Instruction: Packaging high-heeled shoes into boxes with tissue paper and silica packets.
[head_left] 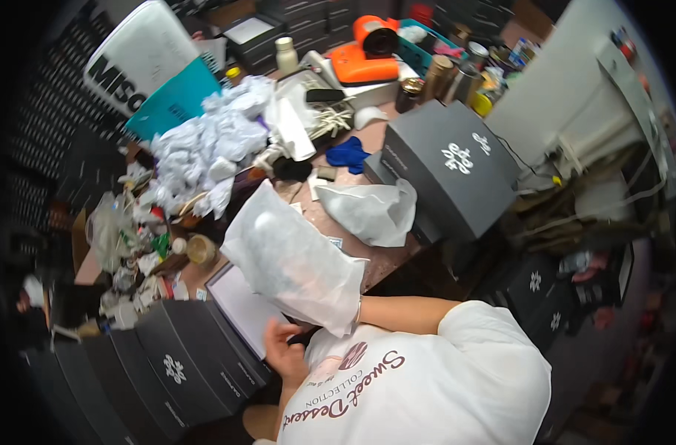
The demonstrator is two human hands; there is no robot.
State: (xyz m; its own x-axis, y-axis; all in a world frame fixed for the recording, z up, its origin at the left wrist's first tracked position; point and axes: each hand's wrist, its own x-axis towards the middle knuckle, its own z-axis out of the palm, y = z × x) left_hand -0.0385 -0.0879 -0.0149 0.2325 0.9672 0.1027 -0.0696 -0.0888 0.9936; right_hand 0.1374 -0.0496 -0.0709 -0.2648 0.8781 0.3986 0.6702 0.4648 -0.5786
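A white fabric dust bag [293,259] is held up over the table edge, with something greyish showing faintly through it. My right hand [363,311] grips the bag's lower corner. The cloth hides its fingers, and only the wrist and bare forearm show. My left hand [282,350] hovers close to my chest with its fingers apart and holds nothing. It is just beside an open dark box with a white lining [242,302]. The bag covers the upper right of that box.
Dark grey boxes [186,363] stand at my lower left and another dark grey box [449,167] at the right. A second white bag [371,211], crumpled white paper [204,148], a blue cloth [348,153], an orange device [368,48] and jars crowd the brown table [382,259].
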